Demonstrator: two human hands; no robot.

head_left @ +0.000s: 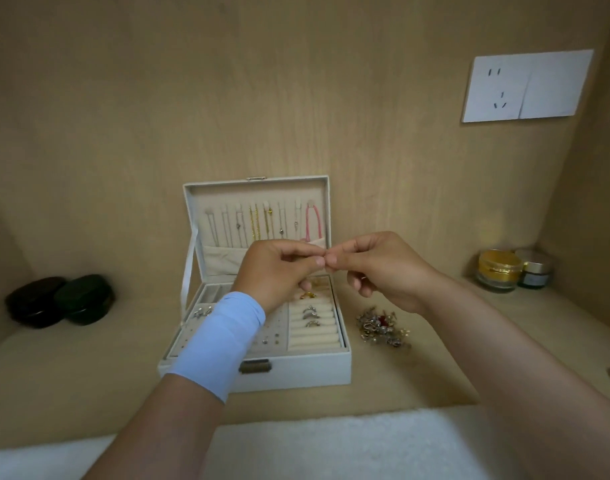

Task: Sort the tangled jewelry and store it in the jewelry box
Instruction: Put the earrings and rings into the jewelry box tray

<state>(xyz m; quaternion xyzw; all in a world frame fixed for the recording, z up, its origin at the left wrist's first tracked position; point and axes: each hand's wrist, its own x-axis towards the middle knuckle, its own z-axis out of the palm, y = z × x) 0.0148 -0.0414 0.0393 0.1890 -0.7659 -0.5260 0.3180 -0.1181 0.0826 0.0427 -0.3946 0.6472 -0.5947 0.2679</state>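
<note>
Two dark round tins point(37, 303) sit touching at the left of the worktop point(89, 375); a gold-lidded jar point(499, 270) and a smaller jar point(536, 270) stand together far right, under a white wall socket point(525, 85).

Head-worn camera looks forward and down, close above the jewelry box point(296, 372).

The pale wood desk point(89, 375) fills the lower half of the frame, closed in by wooden walls behind and at both sides. At its centre stands the open white box point(296, 372), lid upright. Right of the box, near but apart from it, a tangled heap of jewelry point(381, 327) lies on the bare wood. At the left sit a brown case point(35, 301) and a green case point(85, 299), both round and dark, touching side by side. In the right corner stand a gold jar point(499, 270) and, just beside it, a smaller silver-lidded jar point(535, 268). A white cloth point(348, 445) lies along the bottom of the frame.
</note>
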